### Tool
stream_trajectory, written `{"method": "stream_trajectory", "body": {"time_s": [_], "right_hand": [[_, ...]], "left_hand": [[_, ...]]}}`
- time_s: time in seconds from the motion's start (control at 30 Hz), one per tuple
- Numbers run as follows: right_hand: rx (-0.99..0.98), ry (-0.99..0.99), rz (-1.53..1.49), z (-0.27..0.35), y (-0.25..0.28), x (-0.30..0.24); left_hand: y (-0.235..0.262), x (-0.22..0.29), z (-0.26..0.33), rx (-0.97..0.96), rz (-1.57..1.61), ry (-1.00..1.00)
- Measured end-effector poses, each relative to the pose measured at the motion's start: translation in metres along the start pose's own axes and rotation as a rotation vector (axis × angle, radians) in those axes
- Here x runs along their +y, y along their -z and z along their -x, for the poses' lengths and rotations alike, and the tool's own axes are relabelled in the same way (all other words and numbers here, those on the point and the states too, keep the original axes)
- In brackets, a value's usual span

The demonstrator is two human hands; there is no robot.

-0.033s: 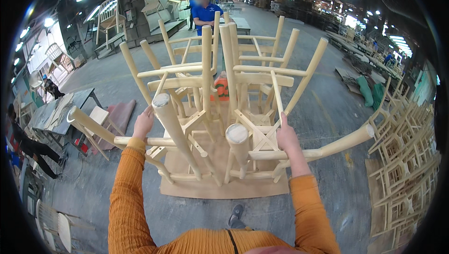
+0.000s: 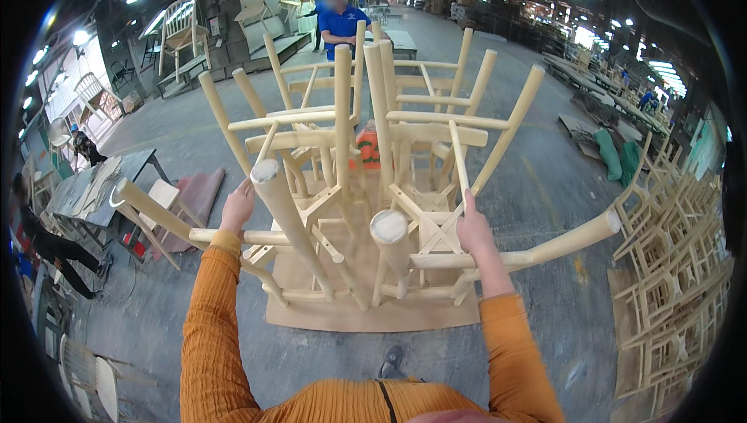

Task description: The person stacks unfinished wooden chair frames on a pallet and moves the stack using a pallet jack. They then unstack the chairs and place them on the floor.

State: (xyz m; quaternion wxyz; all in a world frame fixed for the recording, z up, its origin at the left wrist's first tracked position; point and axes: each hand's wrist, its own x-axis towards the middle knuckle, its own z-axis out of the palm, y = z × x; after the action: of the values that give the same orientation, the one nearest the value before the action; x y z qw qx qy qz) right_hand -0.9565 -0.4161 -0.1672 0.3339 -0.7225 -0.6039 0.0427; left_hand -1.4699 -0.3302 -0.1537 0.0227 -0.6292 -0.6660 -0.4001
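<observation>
My right hand (image 2: 475, 232) is closed on the lower end of a slanting wooden rail (image 2: 459, 154) of the right stack of chair frames (image 2: 440, 134), thumb side up. My left hand (image 2: 238, 209) is bent against the left stack of chair frames (image 2: 292, 140), just beside the round end of a thick leg (image 2: 268, 178); my fingertips there are hidden, so I can't tell whether they close around the wood. Both stacks stand in front of me, side by side, legs pointing up, over a brown sheet (image 2: 373, 320). Between them, farther back, shows an orange-red thing (image 2: 367, 147) with green marks. Past the stacks is a co-worker in a blue shirt (image 2: 340, 26). More wooden frames (image 2: 661, 267) crowd the floor (image 2: 545, 329) on my right; a worktable (image 2: 140, 164) is on my left.
</observation>
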Motion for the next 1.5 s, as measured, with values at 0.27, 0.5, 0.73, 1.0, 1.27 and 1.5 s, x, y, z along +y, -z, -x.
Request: {"method": "stream_trajectory", "body": {"time_s": [0.27, 0.5, 0.73, 1.0, 1.27, 1.5], "right_hand": [[-0.081, -0.009, -0.049, -0.017, 0.023, -0.005], [-0.092, -0.013, 0.042, -0.057, 0.04, -0.031], [-0.111, 0.064, 0.068, -0.101, 0.013, -0.039], [-0.096, 0.167, 0.003, -0.17, 0.002, -0.045], [-0.171, 0.106, 0.018, -0.255, -0.008, -0.056], [-0.215, 0.17, 0.012, -0.35, -0.059, -0.093]], "left_hand": [[0.008, 0.016, -0.005, -0.084, 0.151, 0.087], [0.006, 0.04, -0.033, -0.094, 0.27, 0.153], [-0.011, 0.013, -0.068, -0.054, 0.057, 0.139], [-0.015, 0.027, -0.114, -0.141, -0.116, 0.153], [-0.042, 0.04, -0.186, -0.253, -0.092, 0.242], [-0.039, 0.001, -0.24, -0.021, -0.28, -0.094]]}}
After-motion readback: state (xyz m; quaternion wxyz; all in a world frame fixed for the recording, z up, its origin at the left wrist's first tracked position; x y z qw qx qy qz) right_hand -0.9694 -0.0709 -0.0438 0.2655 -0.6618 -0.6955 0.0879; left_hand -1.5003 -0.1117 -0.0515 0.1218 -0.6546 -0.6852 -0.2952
